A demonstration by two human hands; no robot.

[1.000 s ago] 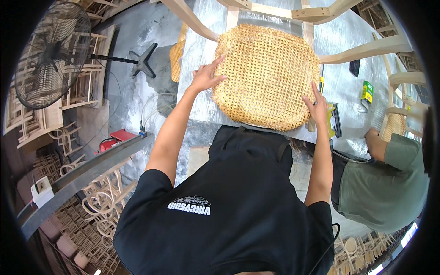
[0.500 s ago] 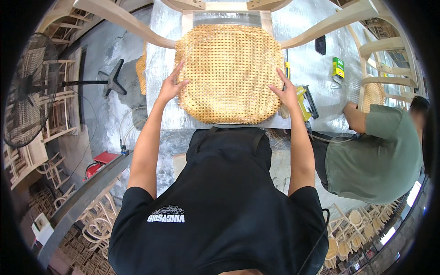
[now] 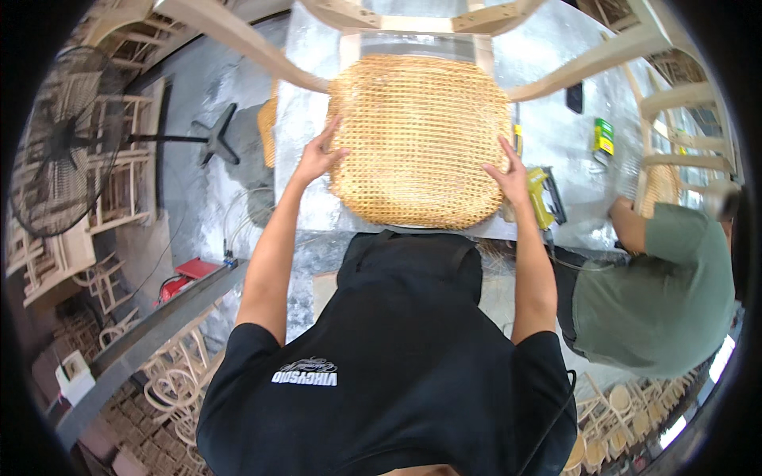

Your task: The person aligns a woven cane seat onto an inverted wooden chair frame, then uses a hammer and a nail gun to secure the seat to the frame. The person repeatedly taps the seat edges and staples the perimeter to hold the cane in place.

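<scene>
A rounded woven cane seat panel (image 3: 419,141) lies before me, by the near edge of the worktable. My left hand (image 3: 321,156) is at its left edge, thumb over the weave and fingers along the rim. At the opposite edge my right hand (image 3: 510,176) holds in the same way, thumb on top. Some fingertips of both hands are hidden by the rim. Pale wooden chair parts (image 3: 421,24) rise beyond the panel, with a curved piece running out on either side. A yellow-green staple gun (image 3: 542,198) lies just right of my right hand.
On the grey worktable (image 3: 556,135) sit a green and yellow box (image 3: 603,140) and a dark phone-like object (image 3: 575,97). A co-worker in a green shirt (image 3: 655,293) is close on my right. A standing fan (image 3: 63,143) and stacked chair frames are at the left.
The whole view has shifted, so everything appears a little lower and further right. Both hands keep their places on the cane seat panel.
</scene>
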